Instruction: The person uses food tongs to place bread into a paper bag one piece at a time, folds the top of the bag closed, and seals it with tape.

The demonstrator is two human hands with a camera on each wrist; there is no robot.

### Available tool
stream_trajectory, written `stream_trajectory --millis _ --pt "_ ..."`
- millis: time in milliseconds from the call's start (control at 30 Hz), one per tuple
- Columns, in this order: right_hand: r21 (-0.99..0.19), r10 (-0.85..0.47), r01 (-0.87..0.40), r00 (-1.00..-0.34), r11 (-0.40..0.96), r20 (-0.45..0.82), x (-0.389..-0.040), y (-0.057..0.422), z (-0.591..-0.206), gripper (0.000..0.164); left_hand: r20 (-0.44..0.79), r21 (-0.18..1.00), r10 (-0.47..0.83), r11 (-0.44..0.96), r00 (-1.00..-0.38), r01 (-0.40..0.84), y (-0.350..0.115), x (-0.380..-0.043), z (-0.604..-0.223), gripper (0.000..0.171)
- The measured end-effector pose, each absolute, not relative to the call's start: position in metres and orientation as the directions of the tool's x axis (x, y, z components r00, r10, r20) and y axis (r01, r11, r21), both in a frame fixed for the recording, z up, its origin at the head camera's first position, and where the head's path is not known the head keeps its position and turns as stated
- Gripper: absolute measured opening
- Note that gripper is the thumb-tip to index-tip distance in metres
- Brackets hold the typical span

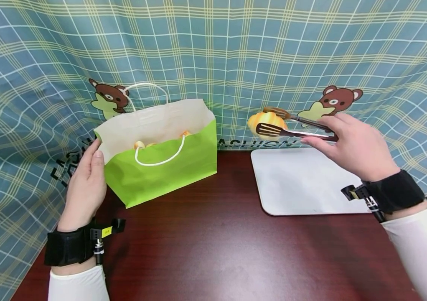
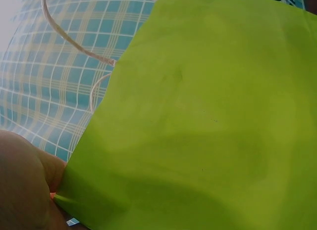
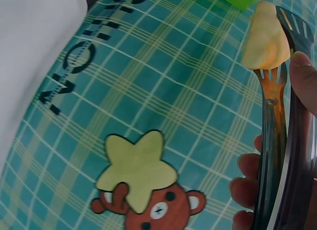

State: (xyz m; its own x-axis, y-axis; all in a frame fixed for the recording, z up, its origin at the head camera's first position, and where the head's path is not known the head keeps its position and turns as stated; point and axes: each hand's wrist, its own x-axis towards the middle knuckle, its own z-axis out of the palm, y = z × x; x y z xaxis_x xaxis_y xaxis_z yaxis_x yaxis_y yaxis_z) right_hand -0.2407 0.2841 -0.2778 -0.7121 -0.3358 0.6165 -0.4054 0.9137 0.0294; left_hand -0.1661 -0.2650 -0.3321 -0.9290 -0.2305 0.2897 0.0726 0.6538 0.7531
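Observation:
My right hand [image 1: 362, 146] grips a pair of tongs [image 1: 307, 134], whose slotted heads pinch a croissant-like bread roll [image 1: 257, 121] above the back of a white board. The same roll [image 3: 267, 39] shows between the tong heads in the right wrist view, the fingers wrapped round the handles. My left hand [image 1: 87, 184] holds the left edge of a green paper bag [image 1: 161, 175], thumb towards me. The bag stands upright with its mouth open and white rope handles. Bread pieces [image 1: 140, 144] peek over its front rim; their lower parts are hidden.
The white board [image 1: 292, 184] lies at the right on a dark red wooden table [image 1: 213, 242]. A blue checked curtain [image 1: 232, 62] with printed bears hangs close behind the bag and the board and along both sides.

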Motion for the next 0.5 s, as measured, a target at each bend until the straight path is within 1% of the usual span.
stream_trajectory --millis 67,200,333,500 --pt "0.035 -0.343 -0.41 -0.709 0.911 0.617 -0.242 0.281 -0.272 0.047 0.293 0.752 -0.23 0.655 -0.928 0.075 -0.265 -0.167 -0.332 0.055" --pt "0.041 -0.354 -0.412 -0.722 0.91 0.594 -0.246 0.275 -0.261 0.044 0.299 0.749 -0.228 0.657 -0.926 0.08 -0.264 -0.167 -0.333 0.053" --pt "0.051 -0.367 -0.415 -0.732 0.909 0.574 -0.251 0.267 -0.252 0.047 0.293 0.752 -0.228 0.655 -0.928 0.077 -0.264 -0.168 -0.333 0.053" --pt "0.066 -0.395 -0.439 -0.721 0.896 0.57 -0.256 0.253 -0.241 0.053 0.284 0.752 -0.234 0.656 -0.93 0.065 -0.266 -0.168 -0.333 0.054"
